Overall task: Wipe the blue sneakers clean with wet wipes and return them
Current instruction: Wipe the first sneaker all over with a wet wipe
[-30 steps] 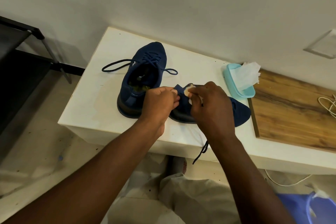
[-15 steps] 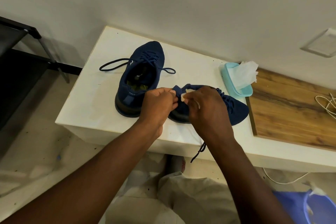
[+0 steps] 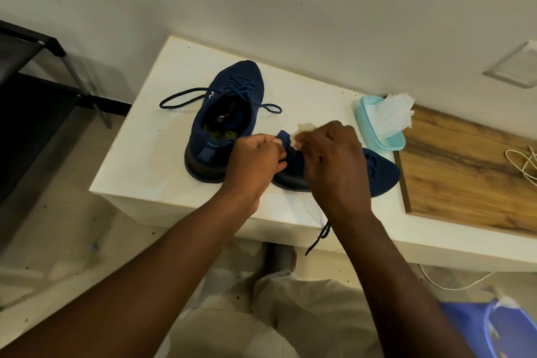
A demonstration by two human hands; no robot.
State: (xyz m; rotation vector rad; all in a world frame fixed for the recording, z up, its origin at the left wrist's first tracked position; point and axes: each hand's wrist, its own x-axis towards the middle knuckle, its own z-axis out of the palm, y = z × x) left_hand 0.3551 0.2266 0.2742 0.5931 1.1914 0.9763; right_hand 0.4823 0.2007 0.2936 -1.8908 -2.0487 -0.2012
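Two navy blue sneakers sit on a white bench [image 3: 151,154]. The left sneaker [image 3: 226,113] stands upright, toe toward the wall, laces spread out. The right sneaker [image 3: 380,171] lies across the bench with its toe pointing right. My left hand [image 3: 255,163] pinches that shoe's heel collar. My right hand [image 3: 334,160] presses a crumpled white wipe [image 3: 305,129] against the collar; most of the wipe is hidden under my fingers. A light blue wipes box [image 3: 377,131] with a wipe sticking out stands just behind the right sneaker.
A wooden board [image 3: 470,171] covers the bench's right part, with a white cable [image 3: 523,160] on it. A black rack [image 3: 32,87] stands at the left. A blue bin [image 3: 494,328] sits at the bottom right. One lace [image 3: 319,237] hangs over the bench's front edge.
My right hand with the wipe has slid up and slightly right along the heel collar, so more of the wipe shows above my fingers. My left hand keeps its grip.
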